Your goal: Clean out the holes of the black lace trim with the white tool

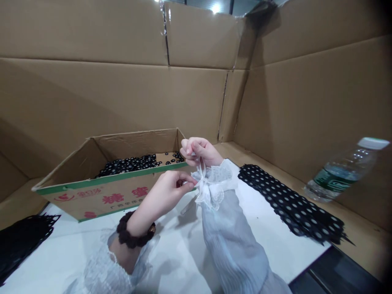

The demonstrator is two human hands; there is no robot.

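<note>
My left hand is closed in a pinch at the cuff of my right sleeve, its thumb and fingertips on the white ribbon tied there in a bow. A dark scrunchie circles my left wrist. My right hand is raised just above, fingers curled in with the thumb against them; whatever they may hold is hidden. White lace trims the cuff of the pale grey-blue right sleeve. Behind both hands stands an open cardboard box with green edging, holding many small black rings.
Strips of black material with pale dots lie stacked at the right. A tilted water bottle with a green label is beyond them. Another black bundle lies at the left. Tall cardboard walls enclose the white tabletop.
</note>
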